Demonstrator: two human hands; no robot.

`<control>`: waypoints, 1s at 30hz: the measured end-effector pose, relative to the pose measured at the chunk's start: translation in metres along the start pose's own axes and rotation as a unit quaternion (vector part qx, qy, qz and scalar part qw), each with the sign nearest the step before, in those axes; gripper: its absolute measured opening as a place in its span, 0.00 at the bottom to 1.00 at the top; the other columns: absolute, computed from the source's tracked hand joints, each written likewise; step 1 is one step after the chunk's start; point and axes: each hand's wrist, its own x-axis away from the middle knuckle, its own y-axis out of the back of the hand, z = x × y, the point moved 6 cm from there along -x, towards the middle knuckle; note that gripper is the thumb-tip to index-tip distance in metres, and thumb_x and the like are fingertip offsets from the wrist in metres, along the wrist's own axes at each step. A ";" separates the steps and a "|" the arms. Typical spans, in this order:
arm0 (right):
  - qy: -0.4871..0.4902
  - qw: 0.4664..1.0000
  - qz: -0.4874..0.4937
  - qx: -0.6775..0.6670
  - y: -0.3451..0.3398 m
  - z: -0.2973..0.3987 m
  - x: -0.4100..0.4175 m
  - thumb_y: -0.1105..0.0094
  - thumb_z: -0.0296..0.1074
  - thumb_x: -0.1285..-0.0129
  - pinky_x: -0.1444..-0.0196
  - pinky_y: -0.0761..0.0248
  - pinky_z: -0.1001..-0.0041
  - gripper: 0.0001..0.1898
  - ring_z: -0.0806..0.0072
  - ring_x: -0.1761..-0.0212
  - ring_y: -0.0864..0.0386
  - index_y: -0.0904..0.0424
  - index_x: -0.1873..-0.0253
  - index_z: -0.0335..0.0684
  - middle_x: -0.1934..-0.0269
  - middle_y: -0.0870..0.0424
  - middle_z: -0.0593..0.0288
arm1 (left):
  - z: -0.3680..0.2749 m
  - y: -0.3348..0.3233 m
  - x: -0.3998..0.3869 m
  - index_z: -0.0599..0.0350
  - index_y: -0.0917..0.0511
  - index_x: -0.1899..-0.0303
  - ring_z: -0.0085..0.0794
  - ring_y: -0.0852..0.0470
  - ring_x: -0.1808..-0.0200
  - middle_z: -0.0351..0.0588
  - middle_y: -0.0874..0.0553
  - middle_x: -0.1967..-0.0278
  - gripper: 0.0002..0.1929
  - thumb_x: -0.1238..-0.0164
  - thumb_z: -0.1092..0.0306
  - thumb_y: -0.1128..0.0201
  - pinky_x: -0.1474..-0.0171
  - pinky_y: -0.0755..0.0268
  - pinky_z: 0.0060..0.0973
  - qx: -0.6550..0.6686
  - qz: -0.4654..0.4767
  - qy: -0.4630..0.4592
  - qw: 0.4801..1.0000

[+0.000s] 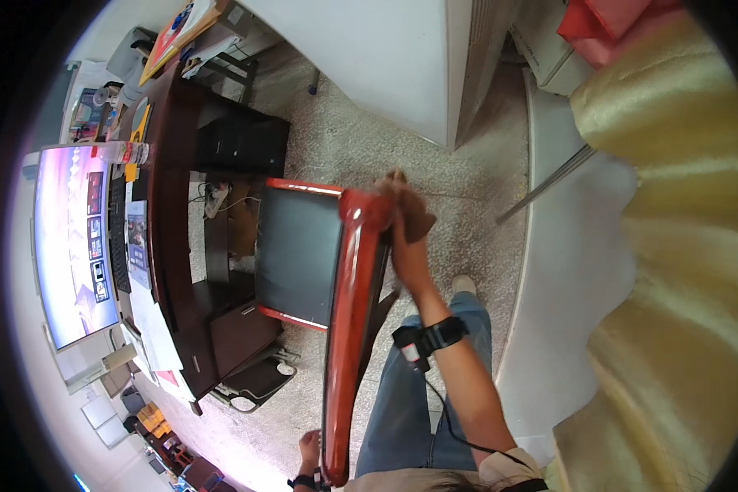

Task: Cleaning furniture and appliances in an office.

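In front of me stands a chair with a glossy red top rail (347, 332) and a dark grey seat (298, 255). My right hand (409, 246) is at the far rounded end of the rail, blurred, with a crumpled brown cloth (419, 218) in its fingers. Cloth and fingers appear to touch that end. A black strapped device (427, 341) with a cable sits on my right wrist. Beside the near end of the rail is my left hand (310, 446), small at the lower edge. The rail partly hides it, so its grip is unclear.
A dark wooden desk (169, 246) stands beyond the chair, with a lit monitor (77, 246), a keyboard (118, 230) and a plastic bottle (123, 152). A white cabinet (393, 67) rises at the top. Gold curtain fabric (682, 295) hangs at the right. Speckled floor (344, 123) lies between.
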 end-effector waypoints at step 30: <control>-0.041 0.986 0.078 0.141 0.072 0.252 -0.132 0.51 0.44 0.36 0.43 0.39 0.72 0.25 0.73 0.45 0.34 0.38 0.41 0.32 0.44 0.33 0.59 | 0.065 -0.150 0.084 0.56 0.32 0.51 0.28 0.21 0.66 0.47 0.22 0.61 0.15 0.35 0.60 0.52 0.69 0.26 0.22 0.336 0.031 0.072 0.939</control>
